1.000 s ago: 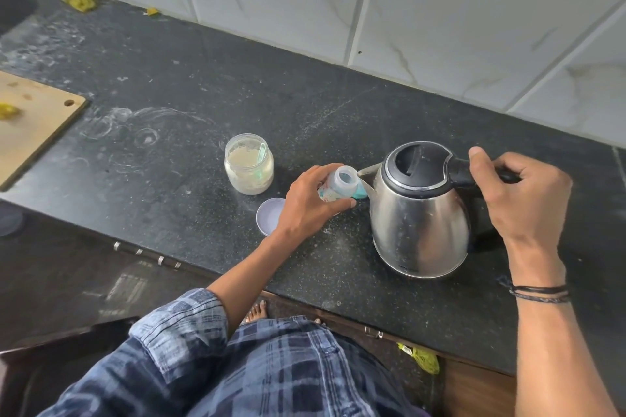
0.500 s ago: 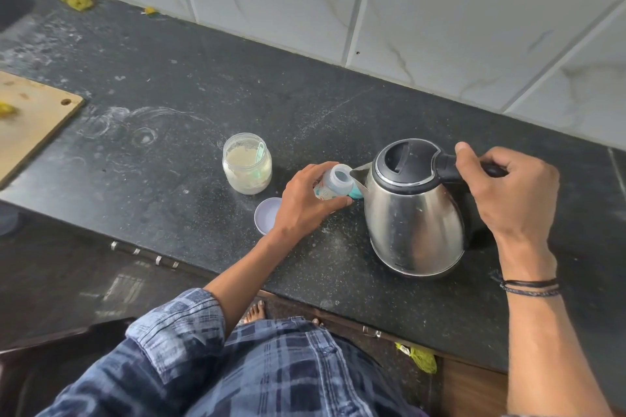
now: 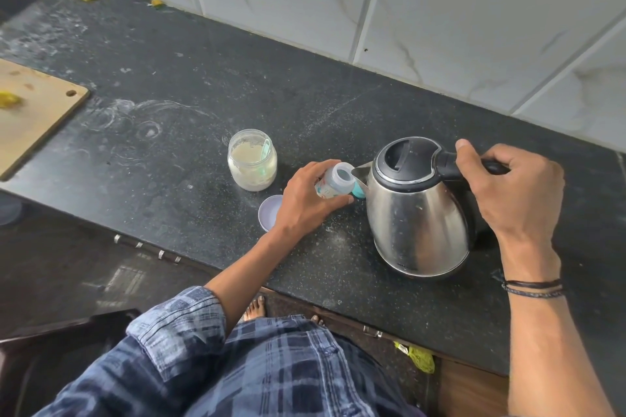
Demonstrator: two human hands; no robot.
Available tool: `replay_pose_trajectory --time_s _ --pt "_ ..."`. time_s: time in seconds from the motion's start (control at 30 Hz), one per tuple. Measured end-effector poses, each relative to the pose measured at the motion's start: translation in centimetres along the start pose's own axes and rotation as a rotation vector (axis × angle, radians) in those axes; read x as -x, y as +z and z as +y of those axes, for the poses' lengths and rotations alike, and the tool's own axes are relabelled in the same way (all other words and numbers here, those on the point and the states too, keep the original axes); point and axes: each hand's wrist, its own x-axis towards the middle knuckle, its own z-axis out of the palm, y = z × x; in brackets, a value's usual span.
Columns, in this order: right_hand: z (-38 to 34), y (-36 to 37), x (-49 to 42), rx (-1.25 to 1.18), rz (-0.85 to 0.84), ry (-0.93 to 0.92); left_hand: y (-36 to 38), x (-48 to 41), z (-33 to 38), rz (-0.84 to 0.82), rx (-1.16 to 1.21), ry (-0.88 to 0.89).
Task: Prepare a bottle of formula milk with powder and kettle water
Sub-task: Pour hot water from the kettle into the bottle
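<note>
Left fingers are wrapping the bottle, holding it tilted at the kettle spout above the table. Right fingers are clenching the handle. Water flow is perhaps too fine to see.

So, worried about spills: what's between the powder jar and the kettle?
In the head view, the left hand holding the bottle sits between jar and kettle.
</note>
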Motion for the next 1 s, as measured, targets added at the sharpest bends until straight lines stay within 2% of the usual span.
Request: replay_pose_trajectory --time_s 1.0 --pt "-1.1 0.0 -0.3 0.014 -0.026 0.014 -0.2 0.1 -0.7 0.002 0.007 -0.017"
